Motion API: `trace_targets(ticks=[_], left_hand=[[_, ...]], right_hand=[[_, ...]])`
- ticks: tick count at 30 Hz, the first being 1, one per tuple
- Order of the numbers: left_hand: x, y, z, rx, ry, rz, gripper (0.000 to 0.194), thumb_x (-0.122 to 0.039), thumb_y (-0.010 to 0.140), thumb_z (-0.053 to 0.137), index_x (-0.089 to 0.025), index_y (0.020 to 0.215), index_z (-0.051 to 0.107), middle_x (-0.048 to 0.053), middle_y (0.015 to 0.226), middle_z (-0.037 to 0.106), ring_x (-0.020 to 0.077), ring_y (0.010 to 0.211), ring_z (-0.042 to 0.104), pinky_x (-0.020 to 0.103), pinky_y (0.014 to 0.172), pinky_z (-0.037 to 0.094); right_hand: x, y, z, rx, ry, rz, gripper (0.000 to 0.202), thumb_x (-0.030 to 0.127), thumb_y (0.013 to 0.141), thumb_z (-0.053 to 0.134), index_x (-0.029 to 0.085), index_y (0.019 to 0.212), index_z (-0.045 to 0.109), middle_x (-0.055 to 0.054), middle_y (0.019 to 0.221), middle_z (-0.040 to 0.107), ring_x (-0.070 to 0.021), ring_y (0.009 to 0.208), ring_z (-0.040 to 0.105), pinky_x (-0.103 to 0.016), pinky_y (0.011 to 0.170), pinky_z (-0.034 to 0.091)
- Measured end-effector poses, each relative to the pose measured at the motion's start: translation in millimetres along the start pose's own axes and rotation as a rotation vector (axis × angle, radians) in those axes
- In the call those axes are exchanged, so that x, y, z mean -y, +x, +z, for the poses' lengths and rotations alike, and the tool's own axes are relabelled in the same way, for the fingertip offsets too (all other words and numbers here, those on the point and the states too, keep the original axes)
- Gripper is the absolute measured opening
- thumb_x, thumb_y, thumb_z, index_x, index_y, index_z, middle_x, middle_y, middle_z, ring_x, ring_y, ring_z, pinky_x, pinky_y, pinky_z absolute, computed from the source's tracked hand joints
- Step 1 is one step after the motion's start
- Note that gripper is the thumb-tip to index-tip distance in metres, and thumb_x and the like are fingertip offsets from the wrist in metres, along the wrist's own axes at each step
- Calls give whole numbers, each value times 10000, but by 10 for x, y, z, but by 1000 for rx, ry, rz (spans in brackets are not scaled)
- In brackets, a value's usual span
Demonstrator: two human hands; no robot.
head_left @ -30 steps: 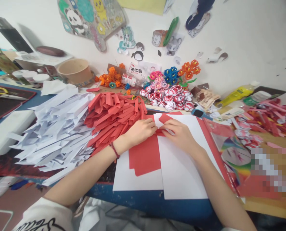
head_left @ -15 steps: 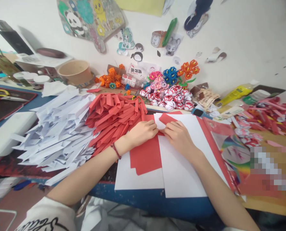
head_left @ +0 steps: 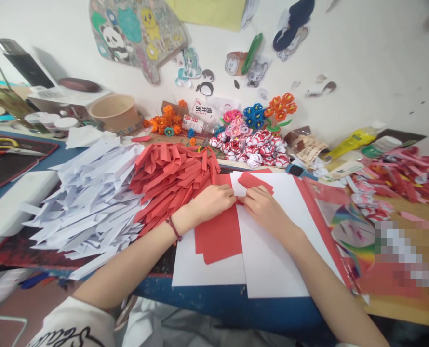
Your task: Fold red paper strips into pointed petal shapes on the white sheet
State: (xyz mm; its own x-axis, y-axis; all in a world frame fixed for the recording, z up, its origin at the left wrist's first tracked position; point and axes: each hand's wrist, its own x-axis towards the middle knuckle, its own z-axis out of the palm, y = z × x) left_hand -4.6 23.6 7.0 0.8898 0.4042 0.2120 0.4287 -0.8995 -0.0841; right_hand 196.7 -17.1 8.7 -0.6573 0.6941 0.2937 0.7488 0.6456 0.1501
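Observation:
My left hand [head_left: 218, 200] and my right hand [head_left: 260, 205] meet over the paper sheets, fingers curled and pinching. Between them a small strip of red paper [head_left: 240, 199] shows; most of it is hidden by the fingers. Just beyond my right hand lies a folded red paper piece [head_left: 252, 180]. Under my left hand are red paper sheets [head_left: 218, 236], resting on white paper sheets [head_left: 272, 265]. To the left of my left hand is a heap of folded red paper strips [head_left: 171, 178], with a heap of folded white paper strips [head_left: 91, 202] beside it.
Red-and-white paper flowers [head_left: 258, 147] stand along the back with orange flowers [head_left: 167, 120]. Scissors [head_left: 8, 147] lie at far left near a white box-like device [head_left: 17, 207]. A plastic packet [head_left: 344, 217] and red folded pieces [head_left: 402, 173] are at right.
My hands stay together on the red strip, with small finger shifts; the right fingers have drawn slightly back from the folded red piece. The view tilts slightly.

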Motion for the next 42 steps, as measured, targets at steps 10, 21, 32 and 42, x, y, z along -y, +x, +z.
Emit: trace_targets(ticks=[10,21,32,42], left_hand=[[15,0,-60,33,-90,-55,154,-145,928,497,-132,925,650,58,864,638,186,796,596,289,637,446],[18,-21,-55,19,-83,-60,183,-100,905,476,-141,954,648,68,887,655,183,821,623,275,647,445],[35,-6,-38,-2,-69,-260,247,-236,949,423,-158,828,623,55,686,644,190,604,616,261,490,303],[-39,101,51,-13,-93,-290,146,-202,961,425,-179,1005,562,46,970,639,164,712,618,253,486,293]], right_hand=[[-25,-2,1,83,131,46,213,103,933,449,125,936,661,-67,818,551,-213,824,514,-344,778,384],[-19,-33,-14,67,189,88,239,104,927,441,131,931,679,-72,823,589,-214,840,558,-359,779,423],[-145,-121,133,-119,532,403,197,202,867,580,247,980,735,-17,875,725,-166,711,635,-304,691,478],[-111,-8,159,-111,608,489,126,233,811,660,219,922,718,-6,768,635,-146,658,581,-274,631,428]])
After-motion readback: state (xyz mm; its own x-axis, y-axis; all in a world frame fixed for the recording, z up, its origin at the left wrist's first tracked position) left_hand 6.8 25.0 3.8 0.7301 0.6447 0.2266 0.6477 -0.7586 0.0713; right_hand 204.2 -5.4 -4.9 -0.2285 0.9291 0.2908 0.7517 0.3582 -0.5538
